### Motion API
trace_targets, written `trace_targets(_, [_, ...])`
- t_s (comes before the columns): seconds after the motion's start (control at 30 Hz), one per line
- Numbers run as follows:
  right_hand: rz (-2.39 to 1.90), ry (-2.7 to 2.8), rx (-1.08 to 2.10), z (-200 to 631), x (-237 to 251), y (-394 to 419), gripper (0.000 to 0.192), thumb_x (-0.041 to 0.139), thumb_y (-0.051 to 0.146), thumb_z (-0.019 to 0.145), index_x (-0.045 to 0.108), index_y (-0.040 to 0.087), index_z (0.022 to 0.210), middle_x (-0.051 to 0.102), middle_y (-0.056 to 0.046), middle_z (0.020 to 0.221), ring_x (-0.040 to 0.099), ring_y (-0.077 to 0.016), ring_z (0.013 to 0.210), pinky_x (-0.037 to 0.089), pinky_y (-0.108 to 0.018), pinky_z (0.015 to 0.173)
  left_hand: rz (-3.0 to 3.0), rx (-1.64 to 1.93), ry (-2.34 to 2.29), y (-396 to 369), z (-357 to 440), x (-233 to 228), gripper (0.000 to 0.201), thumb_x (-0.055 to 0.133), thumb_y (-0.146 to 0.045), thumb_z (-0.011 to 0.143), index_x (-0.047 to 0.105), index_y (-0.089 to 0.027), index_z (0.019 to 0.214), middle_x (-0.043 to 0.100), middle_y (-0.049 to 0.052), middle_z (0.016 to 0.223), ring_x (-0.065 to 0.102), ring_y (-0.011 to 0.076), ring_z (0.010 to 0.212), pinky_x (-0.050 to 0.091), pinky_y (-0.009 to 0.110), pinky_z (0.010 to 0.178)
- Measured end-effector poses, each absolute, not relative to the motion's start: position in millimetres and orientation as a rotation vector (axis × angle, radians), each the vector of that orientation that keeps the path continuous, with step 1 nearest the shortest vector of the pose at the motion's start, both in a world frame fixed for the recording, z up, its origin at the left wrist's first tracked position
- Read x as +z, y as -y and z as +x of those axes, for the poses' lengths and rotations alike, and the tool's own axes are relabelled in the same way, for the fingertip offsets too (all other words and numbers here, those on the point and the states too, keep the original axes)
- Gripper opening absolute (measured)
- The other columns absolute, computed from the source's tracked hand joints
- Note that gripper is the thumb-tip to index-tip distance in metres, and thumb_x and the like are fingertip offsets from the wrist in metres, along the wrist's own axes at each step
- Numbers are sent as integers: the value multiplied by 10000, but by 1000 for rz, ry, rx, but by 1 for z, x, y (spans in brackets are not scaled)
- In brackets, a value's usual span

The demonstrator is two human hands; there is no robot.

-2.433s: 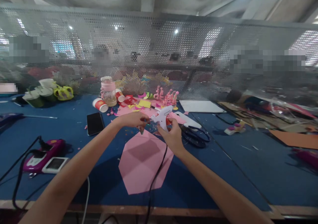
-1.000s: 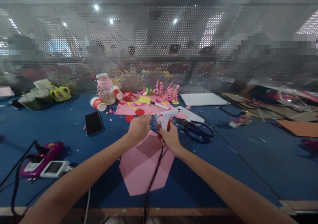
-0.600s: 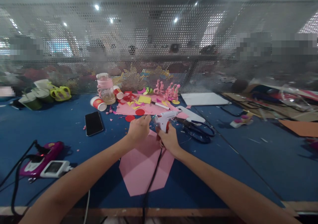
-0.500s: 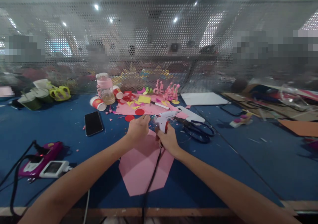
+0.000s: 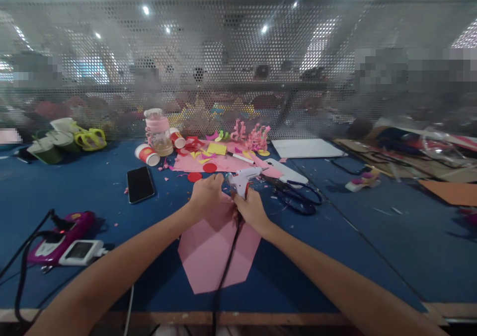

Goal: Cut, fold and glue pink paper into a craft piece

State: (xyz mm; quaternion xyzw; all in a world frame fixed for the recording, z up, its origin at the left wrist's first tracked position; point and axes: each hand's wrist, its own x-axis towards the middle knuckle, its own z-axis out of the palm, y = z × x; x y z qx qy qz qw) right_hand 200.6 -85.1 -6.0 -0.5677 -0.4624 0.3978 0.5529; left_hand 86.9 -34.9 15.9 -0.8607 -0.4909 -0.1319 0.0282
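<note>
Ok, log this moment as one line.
right hand: grips white hot glue gun | left hand: pinches something small at its nozzle | under both: pink paper sheet | black scissors right

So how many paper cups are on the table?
2 for sure: one cup lies on its side left of the pink jar, another cup lies just right of it. More may be hidden in the clutter.

scissors block right, phone left
</note>
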Motion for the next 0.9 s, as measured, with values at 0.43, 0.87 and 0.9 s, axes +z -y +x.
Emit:
trace_targets(0.43, [-1370, 1182, 880, 203, -9, 82, 131, 475, 293, 656, 425, 226, 555, 465, 56, 307, 476, -153, 269, 339, -224, 272, -2590, -427, 1507, 39, 84, 17, 215, 329, -119, 825, 536, -140, 881, 626, 98, 816, 613, 205, 793, 404, 262, 597])
trace_targets(0.87, [-1388, 1266, 570, 194, -7, 87, 226, 564, 328, 624, 434, 213, 770, 572, 9, 600, 555, -181, 539, 423, -278, 513, -2621, -540, 1508, 50, 47, 18, 211, 313, -166, 851, 517, -148, 799, 608, 56, 715, 581, 151, 684, 401, 249, 618])
trace_targets(0.9, [-1379, 1282, 539, 194, -7, 88, 250, 568, 321, 619, 426, 212, 794, 578, 2, 624, 562, -187, 563, 428, -286, 536, -2636, -576, 1473, 52, 43, 16, 204, 316, -174, 851, 512, -151, 802, 605, 53, 709, 576, 148, 669, 396, 247, 607])
